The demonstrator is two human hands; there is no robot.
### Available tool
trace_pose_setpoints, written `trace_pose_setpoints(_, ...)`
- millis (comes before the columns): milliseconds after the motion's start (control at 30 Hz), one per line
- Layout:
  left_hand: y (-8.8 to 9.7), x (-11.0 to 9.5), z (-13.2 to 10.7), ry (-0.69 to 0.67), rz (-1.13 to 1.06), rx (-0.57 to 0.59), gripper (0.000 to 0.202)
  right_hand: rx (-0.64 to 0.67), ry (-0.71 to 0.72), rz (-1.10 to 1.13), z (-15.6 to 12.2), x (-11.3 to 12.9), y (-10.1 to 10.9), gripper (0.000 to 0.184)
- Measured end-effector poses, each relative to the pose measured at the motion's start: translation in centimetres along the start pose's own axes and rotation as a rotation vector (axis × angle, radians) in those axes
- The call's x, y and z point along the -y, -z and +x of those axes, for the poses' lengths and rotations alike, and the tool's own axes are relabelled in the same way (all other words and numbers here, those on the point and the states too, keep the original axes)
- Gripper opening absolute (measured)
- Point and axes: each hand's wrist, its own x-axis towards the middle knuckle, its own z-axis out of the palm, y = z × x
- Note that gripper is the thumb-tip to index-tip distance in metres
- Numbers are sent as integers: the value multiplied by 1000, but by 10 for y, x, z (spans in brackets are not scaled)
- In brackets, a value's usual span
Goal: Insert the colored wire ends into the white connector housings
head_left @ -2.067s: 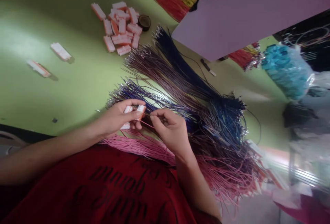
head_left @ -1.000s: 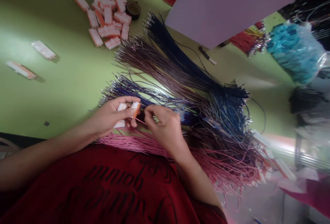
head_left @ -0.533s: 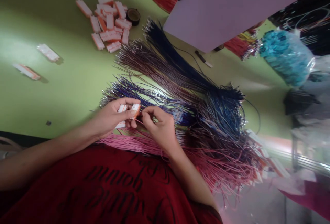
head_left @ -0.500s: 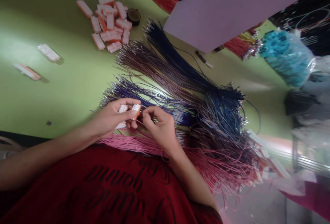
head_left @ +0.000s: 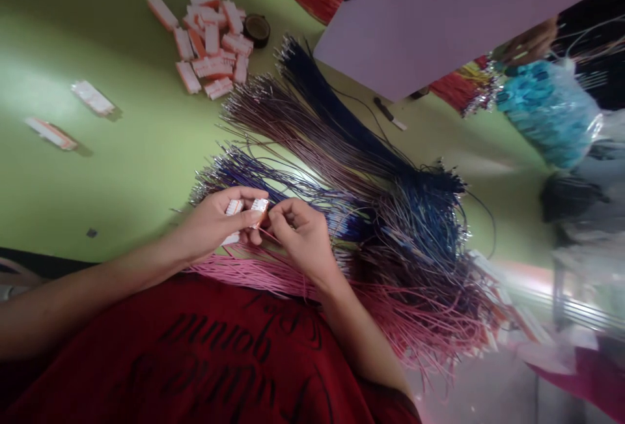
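Observation:
My left hand (head_left: 222,219) is closed around white and orange plastic connectors. One connector (head_left: 258,210) sticks out between thumb and fingers, and another connector (head_left: 234,208) lies deeper in the palm. Close by on the right, my right hand (head_left: 305,232) pinches a thin wire at the connector's edge; the wire's tip is hidden by the fingers. A pink wire (head_left: 268,235) runs between the two hands. Bundles of pink wires (head_left: 244,271) lie below them, and blue wires (head_left: 244,170) with metal ends lie just beyond.
A pile of connectors (head_left: 209,46) sits beside a black tape roll (head_left: 256,30) on the green table (head_left: 137,176). Two connectors lie further left. Brown wires (head_left: 293,124), a small knife-like tool (head_left: 389,113), a purple board (head_left: 415,27) and a bag of turquoise parts (head_left: 551,111) are beyond. Another person's hand (head_left: 532,43) shows at upper right.
My right hand's fingertips have come slightly closer to the connector in my left hand, which has tilted a little. Another person's hand has appeared above the turquoise bag.

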Motion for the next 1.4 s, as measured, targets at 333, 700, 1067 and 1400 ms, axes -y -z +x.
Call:
trace_pose_setpoints(333, -2, -5, -2, -21, -62, -61, 64, 78, 42, -121, 2, 16, 17, 22)
trace_pose_setpoints(700, 3, -3, 3, 14, -73, 5, 57, -550, 201, -990, 128, -8, 100, 26)
trace_pose_setpoints(1067, 2, -3, 4, 0, -65, -11, 58, -541, 220, -1025, 127, -12, 101, 25)
trace_pose_setpoints(1400, 2, -4, 3, -1, -86, 17, 53, -840, 421, -419, 81, 9, 131, 14)
